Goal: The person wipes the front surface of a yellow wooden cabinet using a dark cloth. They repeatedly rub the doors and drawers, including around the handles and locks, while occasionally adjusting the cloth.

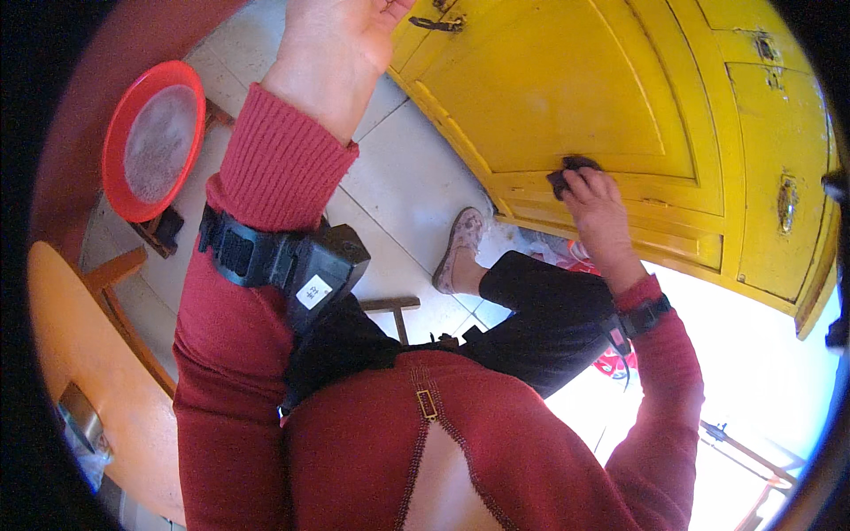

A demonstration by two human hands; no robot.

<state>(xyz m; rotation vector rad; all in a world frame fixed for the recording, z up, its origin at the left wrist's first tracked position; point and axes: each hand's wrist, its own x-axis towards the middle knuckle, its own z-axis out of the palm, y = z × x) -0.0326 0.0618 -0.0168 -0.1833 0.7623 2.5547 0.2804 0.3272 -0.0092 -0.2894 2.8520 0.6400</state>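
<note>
A dark, crumpled cloth (pixel 577 168) is bunched under the fingers of my right hand (pixel 595 205), which presses it against the lower part of a yellow cabinet door (pixel 549 88). My right hand is closed on the cloth. Raised at the top edge of the view is my left hand (pixel 341 40), beside the door's dark metal handle (pixel 438 24). Only its wrist, part of the palm and a few bent fingertips show; the rest is cut off. Whether it touches or holds anything cannot be made out.
At the left, a red basin (pixel 113 146) of foamy water sits on a wooden stool (pixel 159 232). An orange wooden tabletop (pixel 97 354) curves along the lower left. Light tiles (pixel 398 168) cover the floor, and my shoe (pixel 462 243) stands close to the cabinet's base.
</note>
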